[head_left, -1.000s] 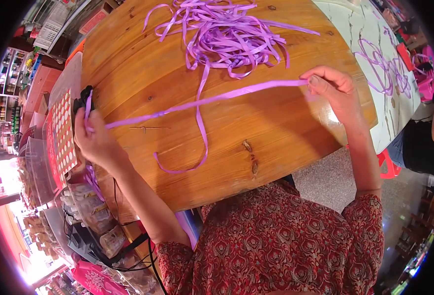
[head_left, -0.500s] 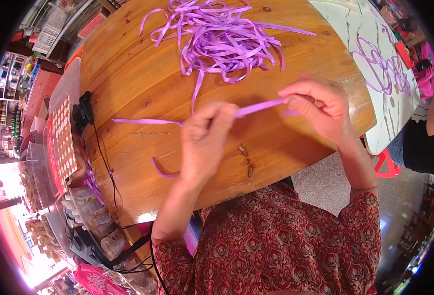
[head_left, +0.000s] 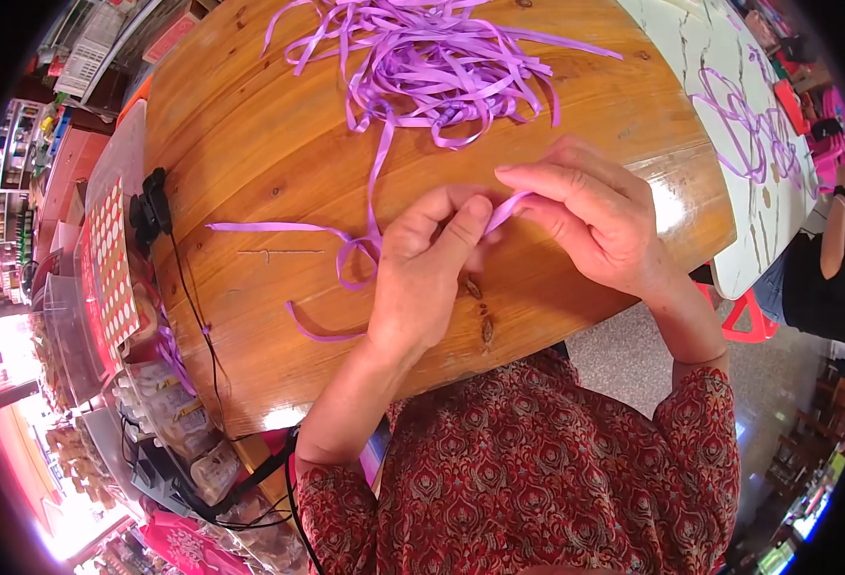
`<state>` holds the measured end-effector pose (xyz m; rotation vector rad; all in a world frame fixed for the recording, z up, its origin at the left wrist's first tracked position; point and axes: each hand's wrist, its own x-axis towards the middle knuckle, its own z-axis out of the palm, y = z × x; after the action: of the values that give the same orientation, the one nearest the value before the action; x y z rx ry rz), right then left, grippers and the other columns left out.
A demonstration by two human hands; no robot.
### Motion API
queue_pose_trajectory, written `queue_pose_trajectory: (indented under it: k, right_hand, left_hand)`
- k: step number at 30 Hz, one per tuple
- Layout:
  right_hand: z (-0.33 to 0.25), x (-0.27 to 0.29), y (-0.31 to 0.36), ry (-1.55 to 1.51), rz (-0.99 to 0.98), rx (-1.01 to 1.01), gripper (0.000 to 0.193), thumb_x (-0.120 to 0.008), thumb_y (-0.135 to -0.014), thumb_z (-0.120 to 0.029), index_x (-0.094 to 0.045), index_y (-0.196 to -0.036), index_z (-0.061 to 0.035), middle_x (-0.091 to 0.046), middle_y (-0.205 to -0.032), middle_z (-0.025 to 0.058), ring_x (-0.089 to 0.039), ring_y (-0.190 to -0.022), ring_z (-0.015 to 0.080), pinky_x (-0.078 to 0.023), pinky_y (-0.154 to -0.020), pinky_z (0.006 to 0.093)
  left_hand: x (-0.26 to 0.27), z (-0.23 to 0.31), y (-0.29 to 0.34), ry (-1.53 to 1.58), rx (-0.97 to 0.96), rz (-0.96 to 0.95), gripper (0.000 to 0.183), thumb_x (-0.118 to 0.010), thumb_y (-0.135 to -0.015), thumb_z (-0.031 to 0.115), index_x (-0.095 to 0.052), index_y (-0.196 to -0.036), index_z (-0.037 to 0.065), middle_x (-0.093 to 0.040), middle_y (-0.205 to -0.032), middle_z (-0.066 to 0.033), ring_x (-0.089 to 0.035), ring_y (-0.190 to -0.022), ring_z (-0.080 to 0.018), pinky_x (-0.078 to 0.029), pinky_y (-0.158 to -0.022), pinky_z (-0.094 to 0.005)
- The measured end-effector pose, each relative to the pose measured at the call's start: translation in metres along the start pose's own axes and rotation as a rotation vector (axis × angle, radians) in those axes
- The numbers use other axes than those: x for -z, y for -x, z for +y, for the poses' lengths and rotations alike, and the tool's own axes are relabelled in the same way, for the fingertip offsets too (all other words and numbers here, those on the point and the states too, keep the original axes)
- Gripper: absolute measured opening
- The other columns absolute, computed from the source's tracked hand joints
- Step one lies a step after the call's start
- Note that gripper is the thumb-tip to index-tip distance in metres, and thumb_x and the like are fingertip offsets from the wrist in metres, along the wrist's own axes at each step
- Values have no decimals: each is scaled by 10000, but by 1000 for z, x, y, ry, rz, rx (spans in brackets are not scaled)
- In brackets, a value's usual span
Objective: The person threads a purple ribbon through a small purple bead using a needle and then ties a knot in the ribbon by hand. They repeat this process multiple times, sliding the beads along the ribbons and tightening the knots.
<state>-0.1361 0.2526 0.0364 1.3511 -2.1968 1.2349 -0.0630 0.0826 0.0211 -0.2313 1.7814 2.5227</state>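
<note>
A purple ribbon (head_left: 505,210) runs in a short stretch between my two hands over the wooden table. My left hand (head_left: 432,254) pinches it between thumb and fingers. Close by on the right, my right hand (head_left: 590,213) has its fingers bent round the ribbon's other part; the exact grip is partly hidden. Beside my left hand, a loop and a tail of ribbon (head_left: 279,227) lie on the wood, and a strand climbs toward a large tangled heap of purple ribbon (head_left: 442,72) at the far side. A short curved piece (head_left: 322,335) lies left of my left wrist.
A thin brown twig-like strip (head_left: 281,252) lies on the wooden table (head_left: 240,364). At the left edge sit a black clip with a cable (head_left: 150,206) and a dotted red-and-white sheet (head_left: 111,264). More ribbon lies on a white marbled table (head_left: 753,129), near another person's arm (head_left: 833,235).
My right hand has moved left, close to my left hand, and the ribbon span between them is shorter. A ribbon loop now shows left of my left hand.
</note>
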Motion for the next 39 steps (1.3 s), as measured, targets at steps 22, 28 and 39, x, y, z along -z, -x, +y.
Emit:
queue_pose_trajectory:
  k: [22,28,39]
  right_hand:
    - [7,1,9,46,-108,-5,192,-723,-686,4,-677,-867,-39,-575,-731,44,-552,-650,186,-437,-541,292]
    - [3,10,10,-449,-291,-333,142,-698,-736,10,-677,-871,-30,-624,-801,58,-587,-694,163,-443,-582,274]
    - [7,-21,20,-1257,-171,-530,165,-616,-841,1,-664,-998,8,-627,-920,69,-583,-866,117,-456,-750,229]
  left_hand:
    - [15,-4,-5,-528,-358,119,20,-651,-806,-4,-635,-815,5,-551,-755,-12,-498,-662,-69,-398,-584,-206]
    - [8,-6,-12,-459,-298,60,54,-650,-792,-24,-643,-839,3,-560,-761,-24,-509,-669,-81,-407,-602,-211]
    - [0,-16,5,-101,-230,142,181,-572,-830,-85,-562,-991,-3,-547,-853,-17,-508,-757,-75,-414,-672,-197]
